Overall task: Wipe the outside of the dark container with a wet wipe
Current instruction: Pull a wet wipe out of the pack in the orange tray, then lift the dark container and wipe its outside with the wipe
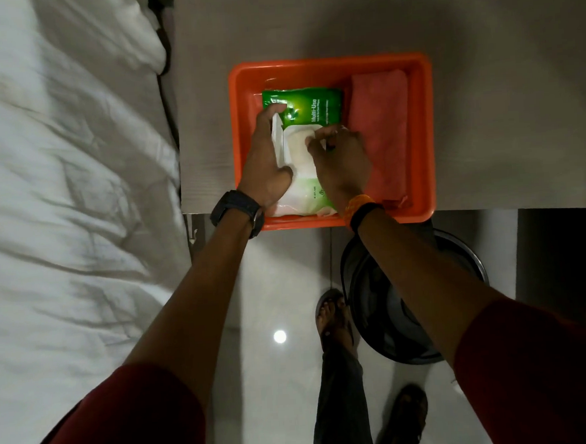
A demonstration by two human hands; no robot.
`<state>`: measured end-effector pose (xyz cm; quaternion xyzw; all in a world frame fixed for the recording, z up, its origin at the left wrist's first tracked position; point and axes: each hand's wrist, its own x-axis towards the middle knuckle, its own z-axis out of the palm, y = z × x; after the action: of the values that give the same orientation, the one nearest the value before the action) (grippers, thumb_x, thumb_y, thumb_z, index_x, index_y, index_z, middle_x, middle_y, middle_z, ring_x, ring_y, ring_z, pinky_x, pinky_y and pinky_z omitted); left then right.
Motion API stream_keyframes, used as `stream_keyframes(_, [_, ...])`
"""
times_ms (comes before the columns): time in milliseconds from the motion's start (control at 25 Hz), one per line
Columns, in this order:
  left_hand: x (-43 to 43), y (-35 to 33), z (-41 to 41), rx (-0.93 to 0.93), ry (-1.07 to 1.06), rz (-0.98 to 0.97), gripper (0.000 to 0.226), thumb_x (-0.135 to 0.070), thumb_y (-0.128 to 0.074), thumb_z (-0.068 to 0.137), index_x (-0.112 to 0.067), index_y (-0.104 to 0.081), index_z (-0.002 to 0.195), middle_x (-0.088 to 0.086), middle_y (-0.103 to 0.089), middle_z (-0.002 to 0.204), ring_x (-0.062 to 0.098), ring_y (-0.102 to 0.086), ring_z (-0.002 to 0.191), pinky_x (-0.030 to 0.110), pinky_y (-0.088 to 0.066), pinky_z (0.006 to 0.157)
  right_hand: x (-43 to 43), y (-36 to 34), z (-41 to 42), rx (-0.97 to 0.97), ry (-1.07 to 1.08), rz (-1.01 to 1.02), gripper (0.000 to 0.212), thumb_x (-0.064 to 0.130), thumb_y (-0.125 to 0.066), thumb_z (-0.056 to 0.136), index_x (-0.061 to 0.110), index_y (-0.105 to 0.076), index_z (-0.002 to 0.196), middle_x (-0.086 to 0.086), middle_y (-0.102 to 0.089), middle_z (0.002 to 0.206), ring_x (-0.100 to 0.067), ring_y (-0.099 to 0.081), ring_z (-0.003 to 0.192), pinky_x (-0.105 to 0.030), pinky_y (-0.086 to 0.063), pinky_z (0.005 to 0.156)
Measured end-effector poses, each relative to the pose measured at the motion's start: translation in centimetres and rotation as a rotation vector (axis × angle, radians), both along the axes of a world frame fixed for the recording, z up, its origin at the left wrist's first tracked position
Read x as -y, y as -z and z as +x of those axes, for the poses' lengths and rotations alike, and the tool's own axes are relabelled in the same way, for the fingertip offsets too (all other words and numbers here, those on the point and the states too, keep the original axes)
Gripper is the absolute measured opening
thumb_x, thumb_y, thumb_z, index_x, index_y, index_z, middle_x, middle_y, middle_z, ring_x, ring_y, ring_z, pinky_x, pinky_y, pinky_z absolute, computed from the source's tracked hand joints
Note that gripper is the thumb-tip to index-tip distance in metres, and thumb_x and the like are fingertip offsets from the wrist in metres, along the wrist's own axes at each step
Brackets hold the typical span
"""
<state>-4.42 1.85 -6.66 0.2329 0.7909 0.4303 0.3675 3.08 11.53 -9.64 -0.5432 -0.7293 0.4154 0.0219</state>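
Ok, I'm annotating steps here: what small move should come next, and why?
Probably the right hand should pinch a wipe and draw it up out of the wipes pack. Its fingertips sit at the pack's white opening, the flap is folded open under the left hand bracing the pack in the orange tray, and the dark container waits unwiped on the floor.

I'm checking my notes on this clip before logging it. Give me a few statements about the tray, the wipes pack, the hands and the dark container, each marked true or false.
1. The wipes pack lies inside the orange tray. True.
2. The pink cloth lies left of the pack. False: it lies to its right, in the same tray.
3. The left hand rests on the pack's left side. True.
4. The right hand is wiping the dark container. False: its fingers are at the pack's opening.
5. The dark container stands on the table. False: it is on the floor below the table's edge.
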Motion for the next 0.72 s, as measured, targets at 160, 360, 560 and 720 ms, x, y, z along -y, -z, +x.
stream_keyframes(160, [-0.3, 0.4, 0.5, -0.096, 0.073, -0.075, 0.094, 0.022, -0.057, 0.074, -0.007, -0.015, 0.154, 0.015, -0.021, 0.161, 0.029, -0.019, 0.151, 0.021, -0.022, 0.12, -0.2, -1.6, 0.9, -0.244, 0.292, -0.234, 0.011, 0.02, -0.069, 0.092, 0.009, -0.071, 0.092, -0.005, -0.074, 0.094, -0.018, -0.068, 0.088, -0.034, -0.054, 0.08])
stream_keyframes(360, [0.1, 2.4, 3.4, -0.42, 0.504, -0.319, 0.08, 0.007, -0.05, 0.09, 0.001, -0.002, 0.154, 0.026, 0.012, 0.162, 0.046, 0.013, 0.15, 0.039, -0.016, 0.124, -1.1, -6.3, 7.7, -0.497, 0.729, -0.377, 0.012, 0.017, -0.071, 0.088, 0.024, -0.068, 0.079, 0.006, -0.074, 0.085, -0.015, -0.074, 0.085, -0.03, -0.062, 0.069])
stream_keyframes(560, [-1.9, 3.0, 4.9, -0.664, 0.628, -0.603, 0.057, -0.011, -0.028, 0.107, 0.012, 0.001, 0.15, 0.04, 0.003, 0.157, 0.059, 0.006, 0.145, 0.064, -0.004, 0.122, -1.0, -7.7, 14.2, -0.558, 0.729, -0.521, 0.014, 0.012, -0.067, 0.09, 0.021, -0.066, 0.079, -0.002, -0.075, 0.105, -0.024, -0.075, 0.102, -0.029, -0.063, 0.072])
stream_keyframes(720, [-3.8, 1.6, 5.6, -0.595, 0.613, -0.826, 0.063, -0.015, -0.035, 0.106, 0.009, 0.001, 0.151, 0.036, 0.007, 0.159, 0.059, 0.004, 0.145, 0.064, -0.018, 0.12, -1.1, -7.8, 16.8, -0.564, 0.674, -0.575, 0.015, 0.01, -0.064, 0.092, 0.018, -0.065, 0.079, -0.006, -0.072, 0.105, -0.038, -0.07, 0.113, -0.039, -0.062, 0.08])
